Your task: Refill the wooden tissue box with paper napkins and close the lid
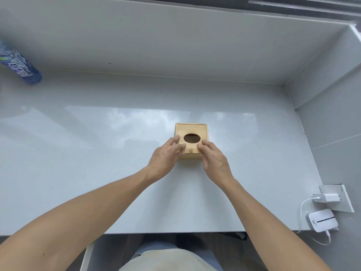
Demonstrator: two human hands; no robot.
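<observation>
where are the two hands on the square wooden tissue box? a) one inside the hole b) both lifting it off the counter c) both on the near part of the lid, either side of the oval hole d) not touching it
c: the left hand and right hand rest their fingertips on the near part of the square wooden tissue box lid, flanking the oval hole.

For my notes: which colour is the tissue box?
Light natural wood, seen in the head view.

Two bare forearms, no sleeves, left hand (166, 156) and right hand (214, 159) without rings or watch, pale cream top, blue jeans below
</observation>
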